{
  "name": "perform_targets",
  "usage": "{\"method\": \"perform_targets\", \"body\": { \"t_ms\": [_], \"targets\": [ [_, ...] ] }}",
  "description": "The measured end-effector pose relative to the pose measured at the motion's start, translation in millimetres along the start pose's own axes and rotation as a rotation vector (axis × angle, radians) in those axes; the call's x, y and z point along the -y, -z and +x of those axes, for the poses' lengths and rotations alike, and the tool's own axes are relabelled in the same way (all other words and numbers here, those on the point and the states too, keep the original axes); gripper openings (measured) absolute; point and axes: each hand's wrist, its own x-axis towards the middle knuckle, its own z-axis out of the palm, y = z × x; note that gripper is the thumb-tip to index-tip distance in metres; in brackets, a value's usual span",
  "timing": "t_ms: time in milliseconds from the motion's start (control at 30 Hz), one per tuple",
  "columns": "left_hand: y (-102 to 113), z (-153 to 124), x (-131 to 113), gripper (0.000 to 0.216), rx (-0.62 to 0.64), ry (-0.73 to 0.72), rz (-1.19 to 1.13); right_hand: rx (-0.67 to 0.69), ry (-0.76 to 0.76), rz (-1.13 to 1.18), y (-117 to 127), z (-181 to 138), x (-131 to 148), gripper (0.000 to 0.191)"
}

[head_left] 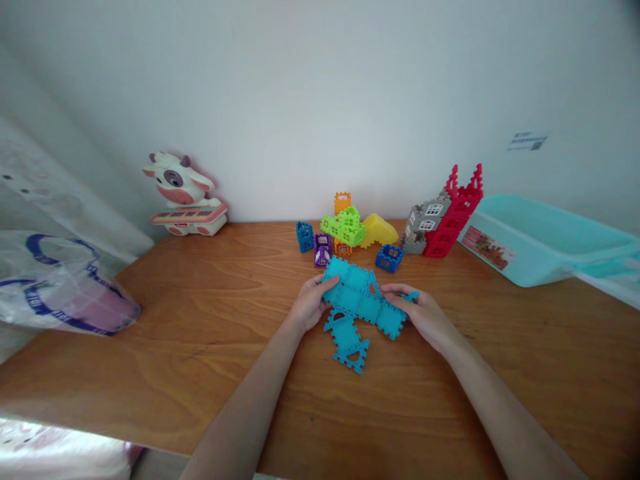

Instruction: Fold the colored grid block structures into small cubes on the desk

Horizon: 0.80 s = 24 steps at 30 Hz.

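Note:
Several light blue interlocking panels (353, 300) are joined into one flat, branching sheet with toothed edges, held over the wooden table. My left hand (311, 300) grips its upper left corner, thumb on top and the other fingers underneath. On the other side, my right hand (417, 310) is closed on the sheet's right part, by a small piece with a cut-out that its fingers partly hide. A strip of the same panels with arched openings hangs from the lower left of the sheet, toward me.
Behind the sheet stand a purple toy car (323, 251), a green block build (345, 225), a yellow piece (379, 231) and blue cubes (389, 258). A grey and red castle (445, 220) and turquoise bin (530, 260) stand right. Left are a cow keyboard toy (187, 200) and plastic bag (75, 293).

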Motion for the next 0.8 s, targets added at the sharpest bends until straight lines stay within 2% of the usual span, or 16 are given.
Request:
{"method": "perform_targets", "body": {
  "t_ms": [200, 300, 433, 467, 533, 633, 700, 800],
  "targets": [
    [9.2, -1.0, -7.1, 0.042, 0.103, 0.015, 0.143, 0.108, -0.069, 0.179, 5.3, 1.3, -1.4, 0.033],
    [13.9, 0.7, -4.9, 0.04, 0.076, -0.045, 0.206, 0.123, -0.026, 0.136, 4.6, 1.2, -4.0, 0.034],
    [22.7, 1.2, -8.3, 0.041, 0.017, -0.108, 0.378, 0.051, -0.042, 0.149, 2.3, 2.5, -6.0, 0.039],
    [24.7, 0.5, -11.3, 0.042, 0.041, -0.117, 0.435, 0.03, -0.058, 0.166, 1.8, 2.9, -5.8, 0.04],
    [27.2, -1.6, -18.6, 0.046, 0.166, -0.087, 0.578, 0.013, -0.066, 0.158, 1.2, 2.8, -4.5, 0.04],
    [24.0, -6.6, -25.0, 0.044, 0.361, 0.008, 0.832, 0.038, -0.01, -0.016, -0.1, 0.8, -1.9, 0.039],
    [16.7, -10.9, -22.7, 0.032, 0.331, -0.03, 0.991, 0.042, 0.053, -0.168, -2.4, -1.1, -1.3, 0.04],
    [1.9, -18.0, -13.2, 0.035, 0.139, -0.233, 1.28, 0.005, 0.147, -0.314, -8.7, -2.4, -3.7, 0.043]
  ]
}}
